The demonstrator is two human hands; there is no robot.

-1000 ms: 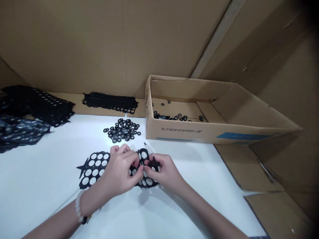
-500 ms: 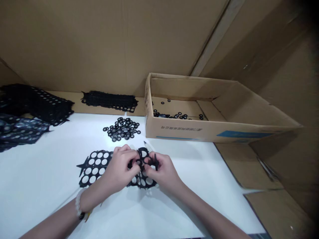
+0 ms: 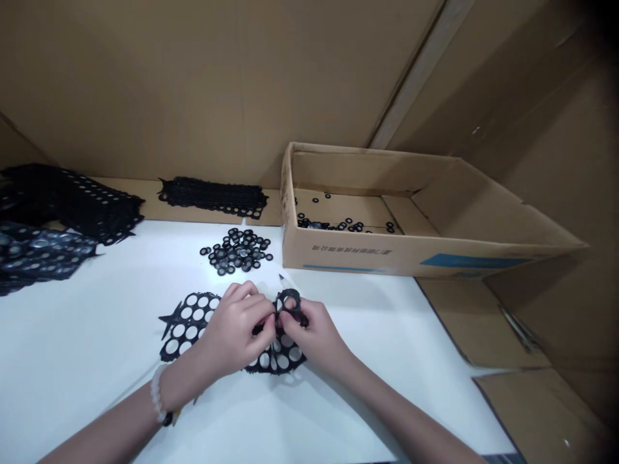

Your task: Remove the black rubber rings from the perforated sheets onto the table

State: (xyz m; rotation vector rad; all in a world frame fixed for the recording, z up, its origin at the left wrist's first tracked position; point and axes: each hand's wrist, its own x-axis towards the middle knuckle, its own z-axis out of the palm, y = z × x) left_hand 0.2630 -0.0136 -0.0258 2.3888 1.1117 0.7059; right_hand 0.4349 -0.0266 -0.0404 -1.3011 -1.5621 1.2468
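Left hand [image 3: 239,328], right hand [image 3: 316,332]: fingers [image 3: 258,312] closed | holed black sheet [image 3: 192,323] is pinched, seemingly for steadiness | rings [image 3: 238,252] are piled within reach

Cool light brightens the white tabletop [image 3: 396,335] (fine detail slightly smeared), while the upper-right corner blackens.

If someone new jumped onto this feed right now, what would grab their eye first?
Probably the left hand and right hand, fingertips close together, pinching a black perforated sheet on the white table. Next, likely the large open cardboard box beyond the right hand, with small black rings scattered inside. Just beyond the left hand, a loose pile of black rings also stands out against the white.
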